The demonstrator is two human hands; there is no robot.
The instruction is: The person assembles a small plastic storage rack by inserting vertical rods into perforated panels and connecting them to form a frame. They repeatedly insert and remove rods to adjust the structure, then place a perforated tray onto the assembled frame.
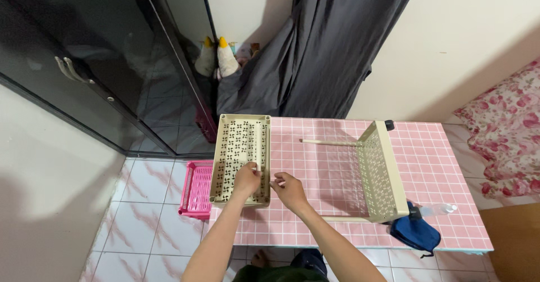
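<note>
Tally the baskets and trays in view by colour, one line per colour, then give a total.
Cream: 2, the flat tray under the left hand and the tray on its side, with poles
Pink: 1, the basket on the floor
Total: 3

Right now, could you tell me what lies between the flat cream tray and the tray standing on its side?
In the head view, only bare pink table separates flat cream tray from standing tray.
</note>
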